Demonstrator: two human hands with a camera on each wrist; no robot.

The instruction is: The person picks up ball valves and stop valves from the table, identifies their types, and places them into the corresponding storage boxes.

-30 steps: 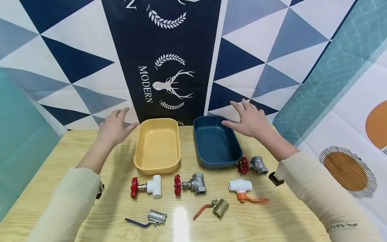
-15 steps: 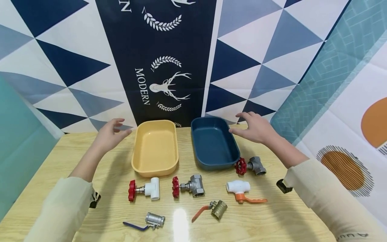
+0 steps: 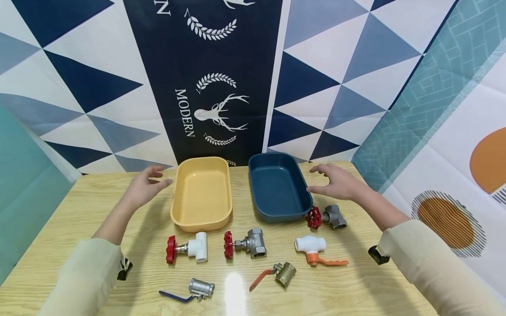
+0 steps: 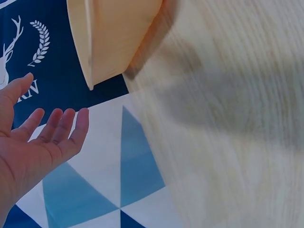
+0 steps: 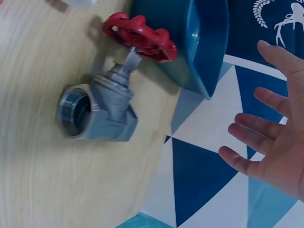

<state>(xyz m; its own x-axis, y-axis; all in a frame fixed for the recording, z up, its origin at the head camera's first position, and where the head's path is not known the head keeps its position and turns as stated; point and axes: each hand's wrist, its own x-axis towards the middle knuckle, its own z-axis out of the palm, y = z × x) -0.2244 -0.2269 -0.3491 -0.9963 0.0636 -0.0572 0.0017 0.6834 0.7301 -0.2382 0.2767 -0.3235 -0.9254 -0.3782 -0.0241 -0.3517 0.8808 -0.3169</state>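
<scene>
My left hand (image 3: 144, 188) hovers left of the yellow bin (image 3: 201, 193), its fingers loosely bent around nothing. On the other side, my right hand (image 3: 336, 182) hangs in the air by the right rim of the blue bin (image 3: 280, 186), likewise holding nothing. Just below it lies a metal gate valve with a red handwheel (image 3: 314, 218), close against the blue bin. In the right wrist view that valve's steel body (image 5: 107, 111) shows its threaded opening. A white valve with a red wheel (image 3: 197, 247) and a second metal gate valve (image 3: 254, 242) lie in front of the bins.
Nearer on the wooden table (image 3: 138, 285) are a white ball valve with an orange lever (image 3: 310, 244), a brass ball valve with a red lever (image 3: 285, 274) and a steel ball valve with a blue lever (image 3: 200, 288). A patterned backdrop (image 3: 229, 66) stands behind the bins.
Both hands have come down a little, and the right hand has drawn slightly to the right. Their fingers are more bent than before. The head view has shifted slightly; bins and valves stay put.
</scene>
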